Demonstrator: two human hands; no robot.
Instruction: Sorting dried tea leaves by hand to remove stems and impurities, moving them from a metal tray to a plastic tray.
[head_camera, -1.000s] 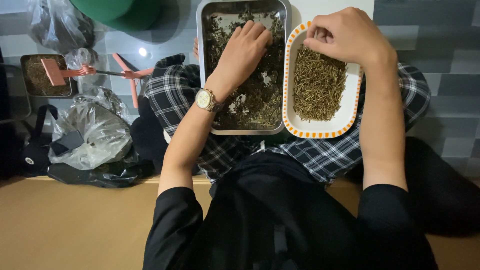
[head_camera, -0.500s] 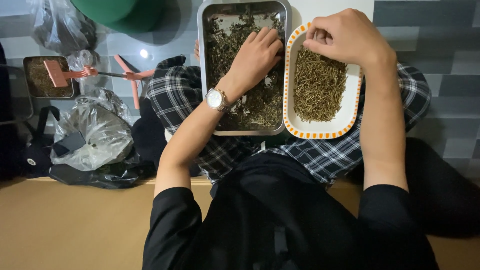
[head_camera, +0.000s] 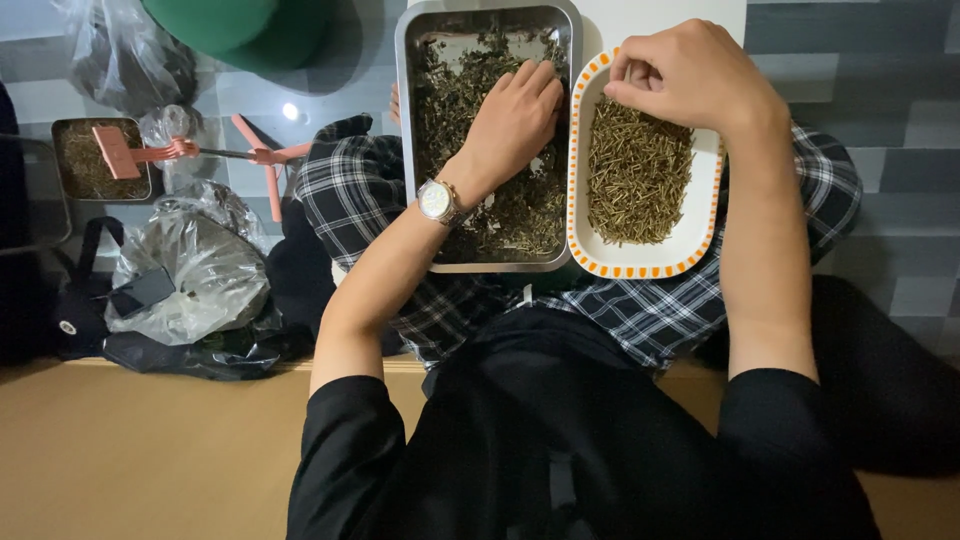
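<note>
The left hand (head_camera: 515, 120) lies palm down in the steel tray (head_camera: 404, 150), its grip narrow, fingers together and pressed into the dark dried leaves (head_camera: 525, 215); whether anything is pinched beneath them cannot be told. A wristwatch (head_camera: 437, 200) sits on that wrist at about 7 o'clock from the hand. The right hand (head_camera: 690, 75) hovers over the far end of the white oval dish (head_camera: 640, 268) with the orange-checked rim, its grip closed small, thumb against fingertips, over the pile of thin straw-coloured stems (head_camera: 635, 180); what it pinches is too small to tell.

Tray and dish stand side by side, rims touching, both resting on the person's lap, which is covered in plaid cloth (head_camera: 350, 190). The tray's left wall and the dish's right rim stand free, with bare plaid beside each.

At 9 o'clock from the tray, on the grey tiled floor (head_camera: 900, 120), lie crumpled clear plastic bags (head_camera: 190, 270), a small square container (head_camera: 100, 160) of brown material with a pink tool (head_camera: 150, 155) across it, and a green round object (head_camera: 240, 30) at 11 o'clock. At 3 o'clock the floor lies open. Toward 6 o'clock runs a tan surface (head_camera: 140, 450).
</note>
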